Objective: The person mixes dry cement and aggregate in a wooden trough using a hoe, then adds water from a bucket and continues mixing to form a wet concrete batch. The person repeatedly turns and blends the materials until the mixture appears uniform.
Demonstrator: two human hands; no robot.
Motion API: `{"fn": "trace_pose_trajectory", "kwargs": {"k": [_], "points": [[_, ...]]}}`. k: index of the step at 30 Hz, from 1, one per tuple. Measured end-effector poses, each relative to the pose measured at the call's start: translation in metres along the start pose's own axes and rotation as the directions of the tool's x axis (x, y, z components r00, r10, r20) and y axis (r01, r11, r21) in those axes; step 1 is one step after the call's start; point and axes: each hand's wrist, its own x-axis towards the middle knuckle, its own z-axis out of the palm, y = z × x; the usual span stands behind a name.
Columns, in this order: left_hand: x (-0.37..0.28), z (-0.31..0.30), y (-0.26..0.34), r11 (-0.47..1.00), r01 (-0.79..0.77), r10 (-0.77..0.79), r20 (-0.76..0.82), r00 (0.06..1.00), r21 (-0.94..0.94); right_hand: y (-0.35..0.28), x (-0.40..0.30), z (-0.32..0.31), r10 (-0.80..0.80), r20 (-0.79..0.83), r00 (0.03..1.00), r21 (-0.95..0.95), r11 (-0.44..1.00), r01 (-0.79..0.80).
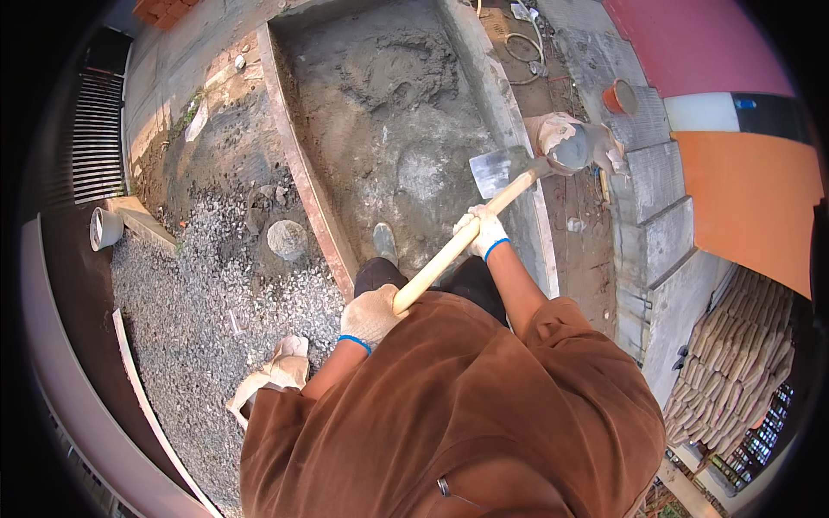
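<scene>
A hoe with a pale wooden handle [447,262] runs slantwise across my front. My left hand [369,315], in a knitted work glove with a blue cuff, grips the handle's near end at my waist. Further up, my gloved right hand [482,230] is wrapped around the same handle. The hoe's flat metal blade [490,173] hangs over the right side of a concrete-walled mixing trough [285,123]. Inside the trough, a heap of wet grey mortar [401,68] lies at the far end. My boot [385,241] stands on the trough floor.
Right of the trough stands a torn paper sack around a bucket [571,147]. An orange bucket [620,97] sits near concrete steps [660,175], with a hose [534,52] beyond. Gravel [194,291] covers the left ground, beside a white bucket [105,228]. Stacked tiles [732,362] are at right.
</scene>
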Motion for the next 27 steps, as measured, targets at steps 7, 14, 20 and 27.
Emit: {"fn": "trace_pose_trajectory", "kwargs": {"k": [7,14,20,27], "points": [[0.115,0.068,0.032,0.81,-0.241,0.199,-0.136,0.97,-0.535,-0.109,0.029,0.164,-0.15,0.237,0.96,-0.469,0.847,0.249],[0.309,0.046,0.137,0.555,-0.239,0.123,-0.205,0.971,-0.797,-0.202,0.134,0.279,-0.416,0.457,0.786,-0.637,0.463,0.616],[0.453,0.125,0.099,0.417,0.04,-0.125,-0.014,0.992,-0.908,-0.166,0.37,0.184,-0.367,0.261,0.893,-0.796,0.442,0.414],[0.331,0.233,-0.008,0.618,0.297,-0.238,0.187,0.953,-0.728,-0.011,0.363,-0.03,-0.23,-0.205,0.951,-0.741,0.672,0.003]]}}
